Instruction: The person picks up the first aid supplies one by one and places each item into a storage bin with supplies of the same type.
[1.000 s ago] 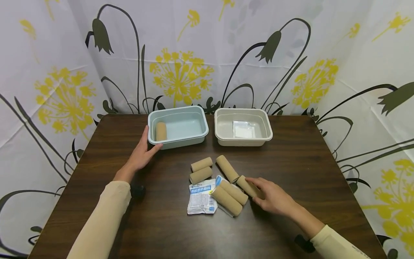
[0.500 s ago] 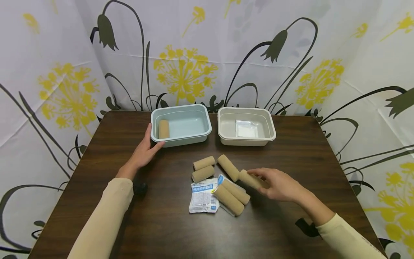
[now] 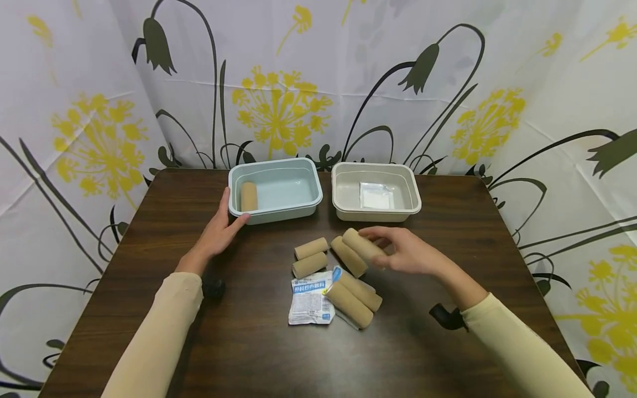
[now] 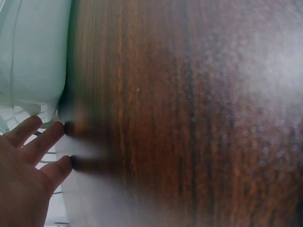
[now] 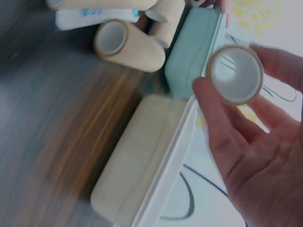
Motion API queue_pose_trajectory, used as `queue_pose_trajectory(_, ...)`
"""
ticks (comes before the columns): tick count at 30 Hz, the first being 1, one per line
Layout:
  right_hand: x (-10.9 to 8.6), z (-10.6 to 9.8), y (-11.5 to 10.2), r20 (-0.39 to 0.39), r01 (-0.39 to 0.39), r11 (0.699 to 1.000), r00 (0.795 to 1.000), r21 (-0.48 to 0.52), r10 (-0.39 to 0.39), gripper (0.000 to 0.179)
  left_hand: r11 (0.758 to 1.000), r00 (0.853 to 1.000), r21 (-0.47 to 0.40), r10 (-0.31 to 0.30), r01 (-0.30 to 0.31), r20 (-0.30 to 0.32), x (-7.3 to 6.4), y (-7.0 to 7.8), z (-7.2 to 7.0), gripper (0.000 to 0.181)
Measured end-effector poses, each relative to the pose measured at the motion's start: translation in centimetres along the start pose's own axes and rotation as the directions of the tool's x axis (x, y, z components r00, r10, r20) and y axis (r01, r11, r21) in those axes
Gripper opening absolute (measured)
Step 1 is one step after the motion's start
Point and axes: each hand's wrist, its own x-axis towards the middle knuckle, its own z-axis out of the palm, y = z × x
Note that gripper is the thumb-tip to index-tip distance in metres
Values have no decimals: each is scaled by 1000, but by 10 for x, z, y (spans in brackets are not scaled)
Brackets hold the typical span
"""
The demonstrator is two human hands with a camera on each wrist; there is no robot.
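Note:
My right hand [image 3: 410, 250] pinches a brown cardboard tube [image 3: 363, 246] between thumb and fingers, raised over the pile; the right wrist view looks into its hollow end [image 5: 235, 74]. My left hand [image 3: 215, 235] rests against the left front corner of a light blue bin [image 3: 278, 216], fingers spread along its side and thumb at its front rim. Inside that bin stands one cardboard tube [image 3: 249, 197]. Below the held tube lies another tube [image 3: 349, 257]. Two more tubes [image 3: 309, 265] lie to its left, and two [image 3: 349, 305] rest on white-and-blue paper packets [image 3: 311, 301].
A beige bin [image 3: 376, 216] with a white packet [image 3: 375, 196] in it stands right of the blue bin, at the table's back edge. Behind the brown wooden table [image 3: 259, 354] hangs a flowered curtain [image 3: 189, 99].
My right hand has lifted the cardboard tube from the right of the pile and carried it up and to the left, toward the bins. My left hand has stayed at the blue bin.

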Motion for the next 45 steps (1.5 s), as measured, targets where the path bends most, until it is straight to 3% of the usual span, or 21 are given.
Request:
queue_pose_trajectory(6,47,9,-8,-32,-47,981,998,187,54,49,1000,1000,10,-14,14,-3,0,1,-1,89)
queue_pose_trajectory(10,79,17,-18,-48,-98,943,992,317,119,50,1000,1000,11,-14,14,-2,-1,2,-1,89)
queue_pose_trajectory(16,123,29,-25,-127,-116,887,973,448,192,51,1000,1000,18,-6,6,8,-1,2,-1,88)
queue_pose_trajectory(23,158,37,-30,-195,-154,789,925,594,327,55,1000,1000,18,-16,16,14,0,1,0,88)
queue_pose_trajectory(31,181,41,-37,-227,-171,717,877,676,424,55,999,998,13,-50,50,29,0,1,-2,89)
queue_pose_trajectory(38,196,47,-41,-228,-166,687,867,707,443,57,999,998,10,-47,47,39,3,-3,-3,89)
queue_pose_trajectory(45,202,55,-36,-244,-172,721,867,672,434,58,999,999,12,-39,38,37,3,-4,-1,89)
